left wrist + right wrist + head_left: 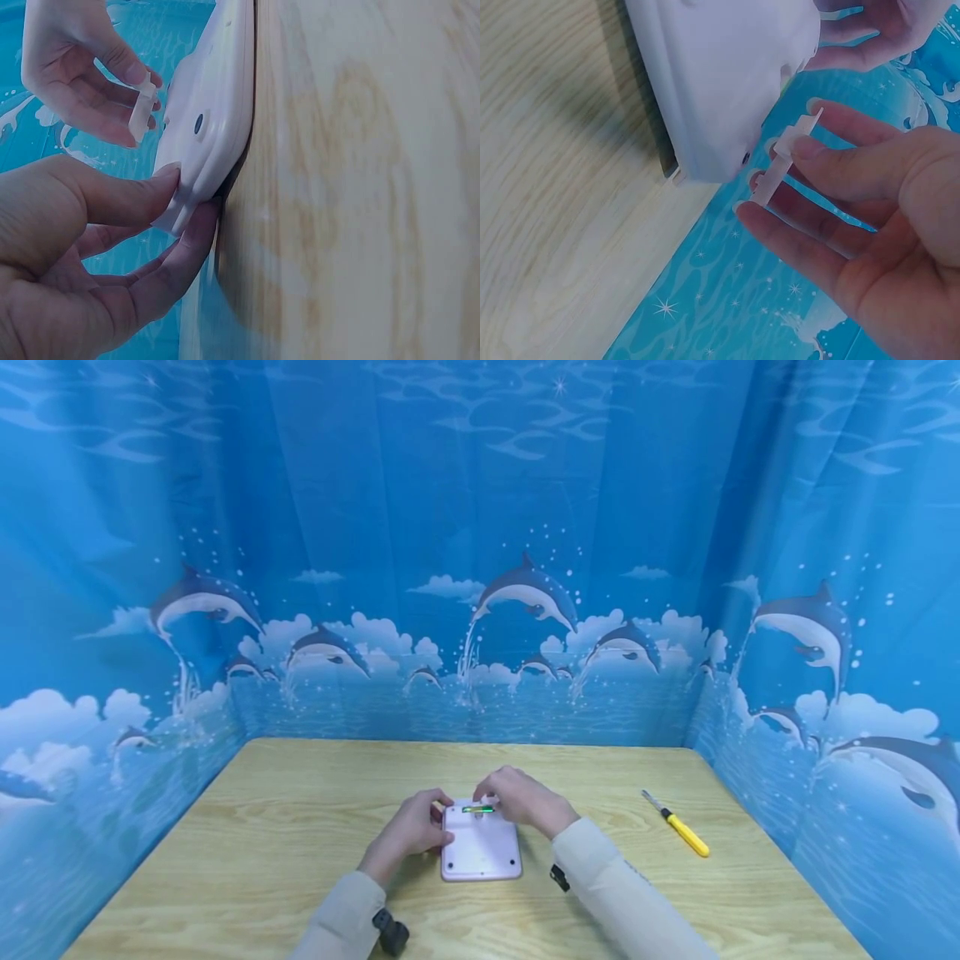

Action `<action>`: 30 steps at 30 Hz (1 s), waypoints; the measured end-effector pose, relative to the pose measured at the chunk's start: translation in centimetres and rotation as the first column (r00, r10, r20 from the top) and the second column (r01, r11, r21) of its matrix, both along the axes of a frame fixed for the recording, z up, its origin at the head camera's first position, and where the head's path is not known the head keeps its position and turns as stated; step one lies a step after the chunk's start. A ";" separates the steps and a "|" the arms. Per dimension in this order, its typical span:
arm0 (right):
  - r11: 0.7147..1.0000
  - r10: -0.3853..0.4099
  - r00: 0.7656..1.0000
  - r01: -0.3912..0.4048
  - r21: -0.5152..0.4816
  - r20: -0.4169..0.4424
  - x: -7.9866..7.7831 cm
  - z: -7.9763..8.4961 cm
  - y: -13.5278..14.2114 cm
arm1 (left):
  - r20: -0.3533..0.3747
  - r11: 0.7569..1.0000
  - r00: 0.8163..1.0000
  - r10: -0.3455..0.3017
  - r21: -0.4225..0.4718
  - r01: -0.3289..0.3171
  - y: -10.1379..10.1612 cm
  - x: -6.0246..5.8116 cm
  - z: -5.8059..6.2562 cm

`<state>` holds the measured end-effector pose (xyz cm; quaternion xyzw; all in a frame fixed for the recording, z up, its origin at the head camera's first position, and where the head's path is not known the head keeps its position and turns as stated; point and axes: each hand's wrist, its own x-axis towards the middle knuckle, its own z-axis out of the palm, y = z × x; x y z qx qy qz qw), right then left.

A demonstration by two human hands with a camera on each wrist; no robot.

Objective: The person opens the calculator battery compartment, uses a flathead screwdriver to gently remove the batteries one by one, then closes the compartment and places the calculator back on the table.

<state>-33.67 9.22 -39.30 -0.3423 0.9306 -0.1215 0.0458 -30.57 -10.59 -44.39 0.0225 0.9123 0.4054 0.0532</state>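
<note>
A pale pink calculator (482,847) lies back side up on the table, dark round feet at its near corners. In its open battery slot near the far edge sits a green battery (477,809). My left hand (414,823) grips the calculator's left edge, thumb on top and fingers under the rim, as the left wrist view shows. Above the far right corner, my right hand (525,799) pinches a small white battery cover (780,161) between thumb and fingers. The cover is held apart from the calculator.
A screwdriver (686,833) with a yellow handle lies on the wooden table (322,793) to the right, its shaft pointing away. Blue curtains (420,527) printed with dolphins enclose the table's back and both sides.
</note>
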 end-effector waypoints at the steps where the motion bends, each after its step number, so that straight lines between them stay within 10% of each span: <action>1: 1.000 -0.002 1.000 0.002 0.000 0.002 0.0 0.0 0.1 | 0.001 1.000 1.000 0.001 0.001 -0.001 0.0 0.0 0.0; 30: 1.000 -0.022 1.000 0.022 0.012 0.008 -0.3 0.4 1.1 | 0.002 1.000 1.000 0.006 0.006 -0.006 0.0 0.1 0.0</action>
